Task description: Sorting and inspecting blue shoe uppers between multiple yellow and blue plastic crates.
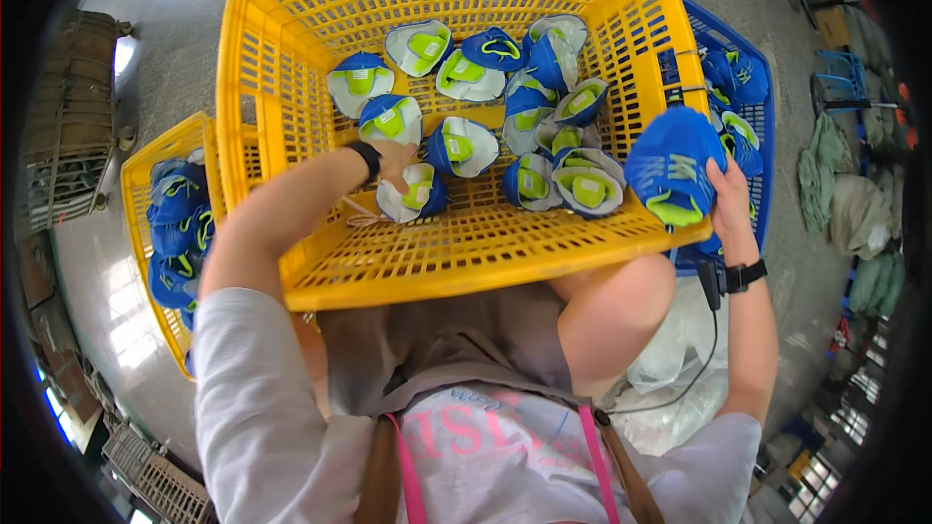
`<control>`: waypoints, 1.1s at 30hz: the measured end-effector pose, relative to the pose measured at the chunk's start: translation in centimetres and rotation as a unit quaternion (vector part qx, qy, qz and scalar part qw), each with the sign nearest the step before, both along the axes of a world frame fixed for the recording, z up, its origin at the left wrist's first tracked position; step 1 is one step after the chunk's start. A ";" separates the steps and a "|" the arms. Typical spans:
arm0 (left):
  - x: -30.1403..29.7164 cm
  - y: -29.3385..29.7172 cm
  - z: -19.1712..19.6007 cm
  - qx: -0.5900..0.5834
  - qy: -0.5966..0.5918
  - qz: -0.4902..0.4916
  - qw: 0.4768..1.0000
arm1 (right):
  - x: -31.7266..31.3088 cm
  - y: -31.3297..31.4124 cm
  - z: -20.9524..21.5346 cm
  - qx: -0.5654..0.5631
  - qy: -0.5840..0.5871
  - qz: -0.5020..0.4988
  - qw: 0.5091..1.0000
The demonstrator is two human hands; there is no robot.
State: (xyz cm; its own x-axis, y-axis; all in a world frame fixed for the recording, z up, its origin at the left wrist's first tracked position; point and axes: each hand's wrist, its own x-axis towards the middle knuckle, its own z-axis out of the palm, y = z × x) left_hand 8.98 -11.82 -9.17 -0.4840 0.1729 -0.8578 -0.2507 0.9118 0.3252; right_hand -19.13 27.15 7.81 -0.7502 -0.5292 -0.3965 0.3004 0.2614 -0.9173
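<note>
- Right hand, fingers clamped on a blue shoe upper, holds it over the yellow crate's right rim.
- Left hand, finger state indeterminable, reaches a white-blue upper at frame centre.
- Risk: the crate, balanced on the lap, could tip; the held upper could drop into the blue crate.

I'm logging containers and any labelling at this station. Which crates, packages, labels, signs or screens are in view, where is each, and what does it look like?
Large yellow crate: centre, on the person's lap, slatted plastic, holding blue, white and green shoe uppers; the left hand reaches inside.
Smaller yellow crate: left, on the floor, holding blue pieces.
Blue crate: right, behind the right hand, which holds a blue shoe upper.
Signs or screens: none visible.
</note>
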 end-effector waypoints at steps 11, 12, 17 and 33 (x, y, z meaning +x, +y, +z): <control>0.3 10.7 -17.7 -0.076 0.090 0.151 0.981 | 2.0 1.8 -2.1 0.131 0.342 0.106 0.925; 0.5 10.0 -18.3 -0.087 0.122 0.178 0.973 | 1.9 1.4 -2.2 0.124 0.350 0.113 0.922; -1.8 4.6 -9.5 0.287 0.115 0.563 0.766 | 2.1 0.9 -1.6 0.082 0.406 0.118 0.903; 5.7 9.5 30.3 0.481 0.267 0.514 0.658 | 7.3 1.2 4.5 -0.359 -0.118 0.087 0.922</control>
State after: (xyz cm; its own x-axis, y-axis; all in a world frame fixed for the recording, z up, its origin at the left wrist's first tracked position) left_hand 14.73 -2.27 21.11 -0.9573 -0.1431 -0.2511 -0.1900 -0.3430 0.9199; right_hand -11.80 28.33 12.34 -0.5663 -0.8233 -0.0376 0.5244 -0.3247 -0.7871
